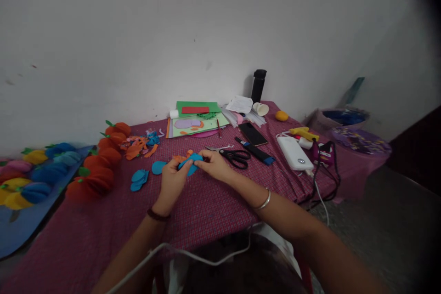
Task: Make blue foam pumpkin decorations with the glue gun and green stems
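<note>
Between my two hands is a piece of blue paper, pinched at both sides above the table. My left hand grips its left side, thumb on top. On its right side, my right hand closes with thumb and fingers. A bit of orange paper shows just behind the blue piece. Left of my left hand lie a blue paper cutout and a small stack of blue cutouts. Black-handled scissors rest just beyond my right hand.
Orange paper pumpkins line the left side, beside colourful paper ones on a blue board. Paper scraps, coloured sheets, a phone, a white power bank, a yellow glue gun and a black bottle surround the work spot.
</note>
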### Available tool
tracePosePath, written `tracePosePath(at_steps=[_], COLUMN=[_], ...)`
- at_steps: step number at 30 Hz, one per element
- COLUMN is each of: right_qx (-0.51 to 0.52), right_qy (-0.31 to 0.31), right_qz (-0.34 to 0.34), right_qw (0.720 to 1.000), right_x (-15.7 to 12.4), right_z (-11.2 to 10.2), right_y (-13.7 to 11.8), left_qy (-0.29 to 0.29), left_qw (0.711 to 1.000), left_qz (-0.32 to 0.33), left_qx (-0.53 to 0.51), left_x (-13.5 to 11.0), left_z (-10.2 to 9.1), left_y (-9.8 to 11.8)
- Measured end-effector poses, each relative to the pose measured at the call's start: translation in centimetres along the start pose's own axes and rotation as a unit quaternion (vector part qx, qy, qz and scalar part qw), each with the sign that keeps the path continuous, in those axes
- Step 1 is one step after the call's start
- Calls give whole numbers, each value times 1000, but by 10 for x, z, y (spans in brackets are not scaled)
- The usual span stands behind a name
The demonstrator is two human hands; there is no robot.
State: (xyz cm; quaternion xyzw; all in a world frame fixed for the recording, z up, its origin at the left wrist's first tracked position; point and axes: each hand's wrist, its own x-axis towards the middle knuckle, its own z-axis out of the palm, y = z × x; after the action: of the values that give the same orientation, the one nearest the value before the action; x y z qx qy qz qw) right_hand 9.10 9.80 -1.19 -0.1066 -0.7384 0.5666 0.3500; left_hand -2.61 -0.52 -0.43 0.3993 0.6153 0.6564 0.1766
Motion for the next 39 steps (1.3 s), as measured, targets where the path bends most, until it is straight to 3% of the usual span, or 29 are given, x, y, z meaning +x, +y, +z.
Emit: tracePosePath(at_steps=[6,12,17,21,28,34,39], right_qx=[-11,43,116,65,53,97,103], right_qy=[20,30,-18,-69,53,-30,-30], right_qz=[40,38,53,110,102,127,124], right_qw=[999,998,992,989,992,987,987], right_x=[1,0,-3,-3,1,1,2], right_z=[1,4,6,4,-4,-8,-9], right_y=[2,-2,-4,0,1,4,3], left_qy=[-23,-21,-26,-48,-154,-165,-179], left_qw=[997,996,997,995,982,986,982], left_qz=[-46,-31,-22,-47,-91,-33,-50], left_qx=[-55,-78,-72,-75,-57,9,-8], left_x=[1,6,6,6,6,7,7], left_z=[0,1,-3,-2,-6,-12,-14], left_y=[0,-5,-5,-2,0,1,6])
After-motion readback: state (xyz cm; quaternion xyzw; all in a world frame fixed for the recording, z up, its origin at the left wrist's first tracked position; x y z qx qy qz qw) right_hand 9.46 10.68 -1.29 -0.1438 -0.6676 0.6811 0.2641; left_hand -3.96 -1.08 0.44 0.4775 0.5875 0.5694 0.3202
